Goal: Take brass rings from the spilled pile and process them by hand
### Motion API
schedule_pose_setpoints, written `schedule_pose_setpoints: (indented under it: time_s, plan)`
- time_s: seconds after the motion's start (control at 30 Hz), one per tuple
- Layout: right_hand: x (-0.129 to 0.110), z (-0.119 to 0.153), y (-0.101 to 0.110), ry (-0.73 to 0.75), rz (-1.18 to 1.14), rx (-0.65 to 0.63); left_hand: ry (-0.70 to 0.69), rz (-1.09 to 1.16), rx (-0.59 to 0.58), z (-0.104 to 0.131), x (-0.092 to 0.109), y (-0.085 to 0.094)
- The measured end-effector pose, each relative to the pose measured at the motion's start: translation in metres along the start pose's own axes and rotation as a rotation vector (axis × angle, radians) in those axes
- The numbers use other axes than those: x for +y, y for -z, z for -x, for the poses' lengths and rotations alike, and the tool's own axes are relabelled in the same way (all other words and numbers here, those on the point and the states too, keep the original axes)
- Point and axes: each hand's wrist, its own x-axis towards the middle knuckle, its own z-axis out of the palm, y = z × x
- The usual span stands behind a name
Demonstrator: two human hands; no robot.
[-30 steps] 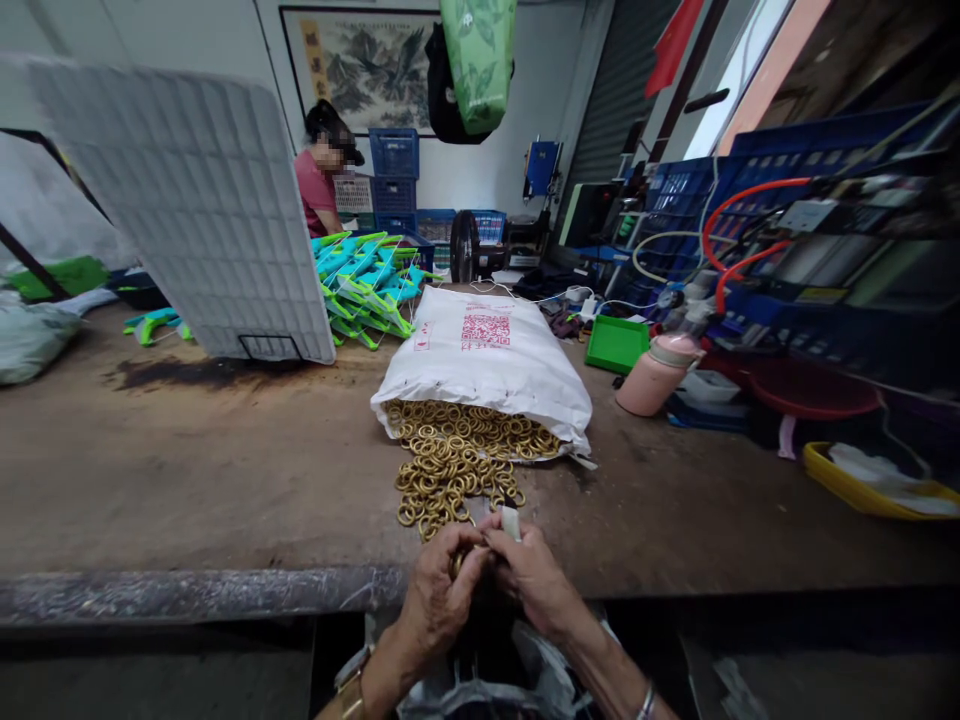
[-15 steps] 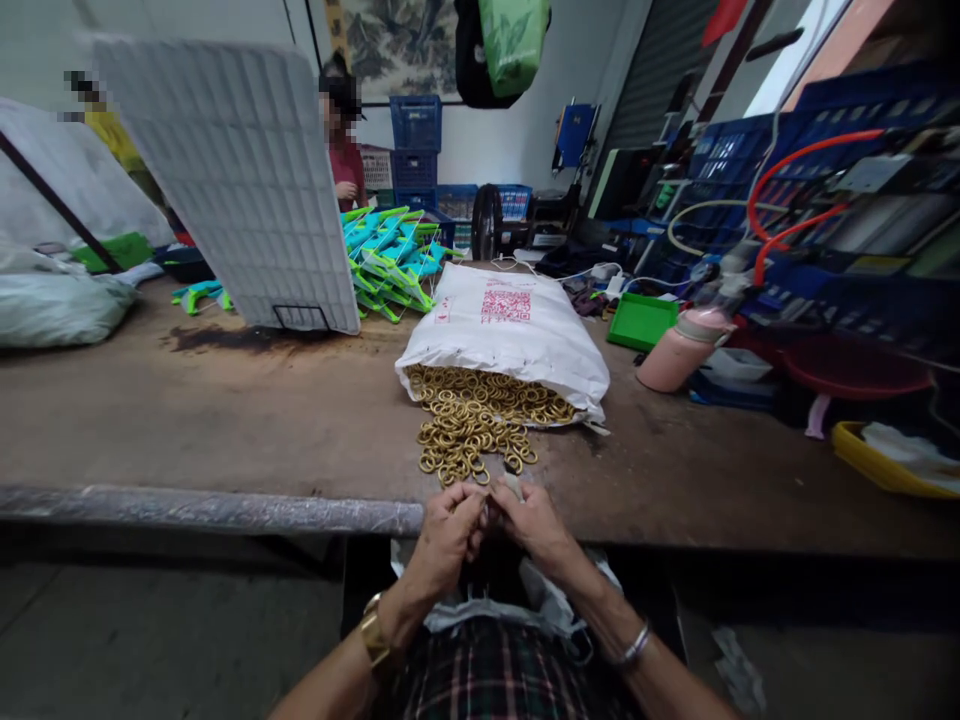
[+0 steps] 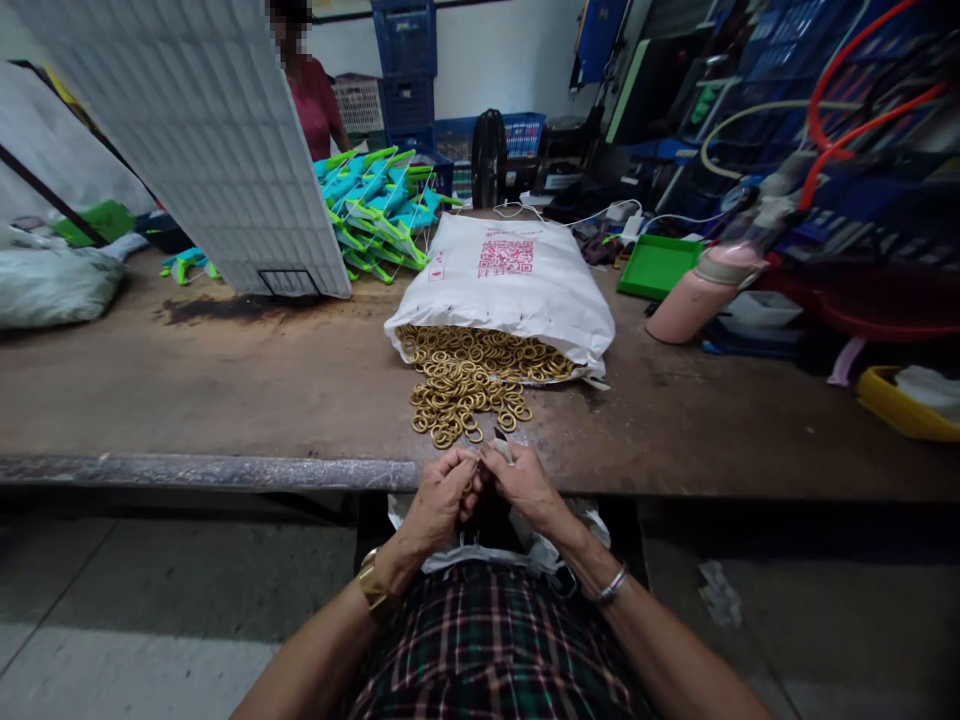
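While your left hand [image 3: 444,492] pinches a gold ring [image 3: 469,489] and your right hand [image 3: 526,487] grips a pale tool [image 3: 504,450], the ring pile [image 3: 448,385] at frame centre remains; finished pieces cannot be verified.

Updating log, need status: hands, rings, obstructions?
Left hand curled, contents unclear; right hand gripping pale, dark-tipped item. Gold rings heaped at white sack's mouth. Nothing seen blocking the rings.

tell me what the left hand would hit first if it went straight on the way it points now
Most likely the right hand, which meets or nearly meets the left hand; depth there is hard to judge, so I can't say whether they already touch.
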Motion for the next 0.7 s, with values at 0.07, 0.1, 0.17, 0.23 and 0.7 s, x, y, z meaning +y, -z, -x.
schedule_pose_setpoints:
  time_s: [0.07, 0.1, 0.17, 0.23, 0.7]
  plan:
    - [0.0002, 0.0002, 0.0023, 0.038, 0.055, 0.008, -0.005, -0.029, -0.002, -0.0008, -0.0018, -0.0012]
    - [-0.0003, 0.0005, 0.0033, 0.050, 0.072, 0.008, -0.010, -0.039, -0.008, -0.0011, -0.0025, -0.0017]
    - [-0.0011, 0.0010, 0.0050, 0.063, 0.089, -0.004, -0.018, -0.052, -0.023, -0.0010, -0.0033, -0.0024]
    - [-0.0008, 0.0013, 0.0061, 0.062, 0.086, -0.024, -0.030, -0.057, -0.036, -0.0004, -0.0037, -0.0023]
    - [0.0056, -0.0001, 0.0103, -0.047, 0.007, -0.049, 0.007, 0.061, -0.119, -0.0027, -0.0041, 0.0014]
